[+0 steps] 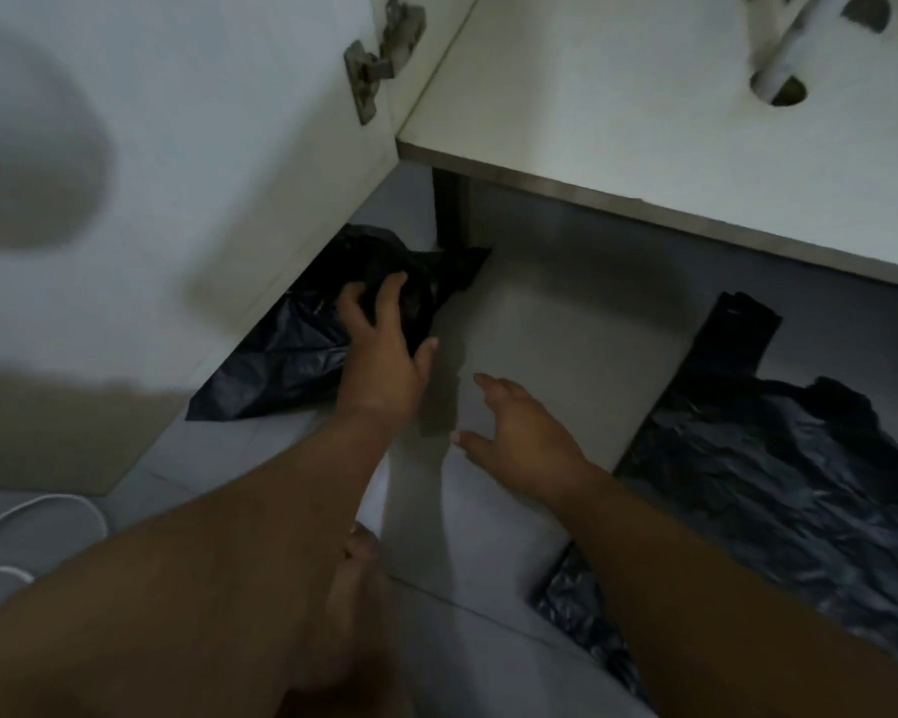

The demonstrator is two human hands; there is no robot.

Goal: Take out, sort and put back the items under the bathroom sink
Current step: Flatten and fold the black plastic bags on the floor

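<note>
left hand (pixel 384 349): fingers spread, curled onto crumpled black bag (pixel 302 344) below open cabinet door (pixel 177 147) | right hand (pixel 519 432): open, empty, above floor (pixel 566 323) | second black bag (pixel 778 489): flat, right

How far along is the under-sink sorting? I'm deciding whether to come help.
Taking out looks mostly done: the cabinet floor shows bare, and one black bag lies spread on the tiles. In hand: the left hand grips a crumpled black bag; the right hand hovers open. Nothing put back yet.
</note>
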